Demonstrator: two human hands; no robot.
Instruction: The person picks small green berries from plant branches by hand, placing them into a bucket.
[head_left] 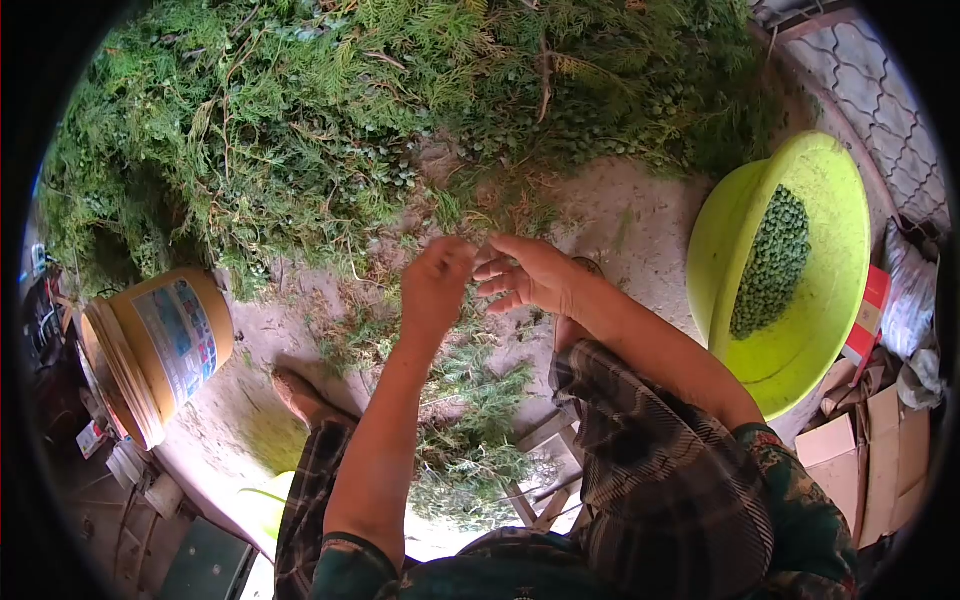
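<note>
hovering hands: both are in the air left of the tub [835,250], about level with its middle and well apart from it.
left hand [433,285]: the farther from the tub; its fingers are bent in and blurred, so whether it grips anything cannot be told.
right hand [535,275]: the nearer to the tub, palm partly showing, fingers loosely bent and parted, nothing seen in them; its thumb side is just beside the left fingertips, and touching or not is unclear.
berries [775,255]: small, round and green, heaped inside the tub against its left wall, so they lie to the right of both hands, with the right one closer.
tub: yellow-green, wide-mouthed, its rim looking longest from far to near, roughly across the line from the hands; how far it really tips cannot be told through this curved view.
branches [330,130]: a broad, leafy green pile, far and left of the tub, just beyond the hands; some show round green bits among the leaves.
sprigs [480,400]: loose, near and left of the tub, on the floor [640,215].
bucket [180,340]: orange-yellow with a label, far across to the left of the tub.
red box [872,300]: just right of the tub.
cartons [885,460]: near and right of the tub.
</note>
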